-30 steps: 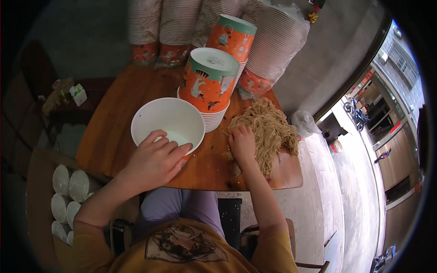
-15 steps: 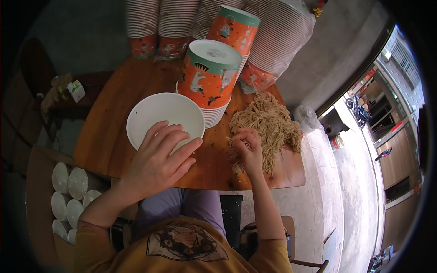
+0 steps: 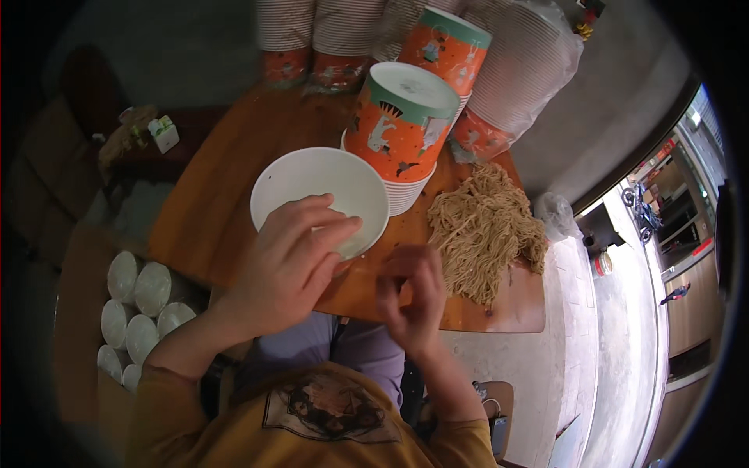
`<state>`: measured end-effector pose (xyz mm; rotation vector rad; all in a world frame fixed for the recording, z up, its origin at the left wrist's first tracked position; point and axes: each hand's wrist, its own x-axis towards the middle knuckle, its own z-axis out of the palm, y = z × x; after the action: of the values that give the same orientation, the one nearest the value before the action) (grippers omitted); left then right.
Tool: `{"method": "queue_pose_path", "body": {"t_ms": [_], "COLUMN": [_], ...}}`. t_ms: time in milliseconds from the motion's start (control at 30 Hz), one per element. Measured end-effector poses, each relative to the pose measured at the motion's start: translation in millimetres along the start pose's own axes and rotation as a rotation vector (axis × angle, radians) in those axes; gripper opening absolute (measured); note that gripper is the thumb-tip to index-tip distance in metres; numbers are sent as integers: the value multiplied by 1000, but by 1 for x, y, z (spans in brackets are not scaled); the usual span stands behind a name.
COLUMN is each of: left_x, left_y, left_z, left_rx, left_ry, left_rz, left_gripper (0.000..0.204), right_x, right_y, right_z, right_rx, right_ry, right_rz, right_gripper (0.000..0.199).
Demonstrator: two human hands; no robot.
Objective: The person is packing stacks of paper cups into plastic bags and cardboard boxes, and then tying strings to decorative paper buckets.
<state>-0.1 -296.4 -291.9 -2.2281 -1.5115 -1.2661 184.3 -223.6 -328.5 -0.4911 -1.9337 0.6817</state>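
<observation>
Orange printed paper tubs [image 3: 406, 117] stand stacked at the table's [image 3: 234, 195] far edge. The white bowl [image 3: 312, 191] sits near the front edge; my left hand [image 3: 285, 265] rests on its rim, fingers spread. My right hand [image 3: 413, 300] hovers beside the noodle pile [image 3: 488, 230], fingers pinched narrow; contents indiscernible.

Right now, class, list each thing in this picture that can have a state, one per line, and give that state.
Round white paper bowl: upright, empty, on the table edge.
Left hand: open, fingers resting on the bowl's near rim.
Right hand: fingers curled, off the noodles; whether it holds any cannot be told.
Pile of tan noodles: loose heap on the wooden table.
Orange printed paper tub: upside down, atop stacked white bowls.
</observation>
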Motion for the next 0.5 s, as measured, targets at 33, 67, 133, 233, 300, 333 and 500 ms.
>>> {"method": "queue_pose_path", "body": {"t_ms": [33,67,133,233,300,333,500], "left_x": [-2,-3,-6,-7,-10,-10,-29], "left_y": [-1,-3,-2,5,10,15,12], "left_z": [-4,-8,-14,-21,-21,-22,-13], "left_rx": [-84,-143,-172,-213,-140,-45,-39], "left_ry": [-1,6,-24,-87,-133,-156,-262], "left_rz": [-65,-89,-123,-124,-23,6,103], "left_gripper": [38,37,37,38,41,42,27], "right_x": [-2,-9,-24,-39,-42,-43,-41], "right_y": [-5,-10,-18,-18,-18,-17,-28], "right_z": [6,14,30,39,41,40,25], "right_rx": [-9,88,207,381,397,401,499], "right_ry": [-53,-81,-83,-34,-3,29,-79], "right_rz": [-87,-18,92,391,410,428,521], "right_gripper": [18,17,15,13,13,12,8]}}
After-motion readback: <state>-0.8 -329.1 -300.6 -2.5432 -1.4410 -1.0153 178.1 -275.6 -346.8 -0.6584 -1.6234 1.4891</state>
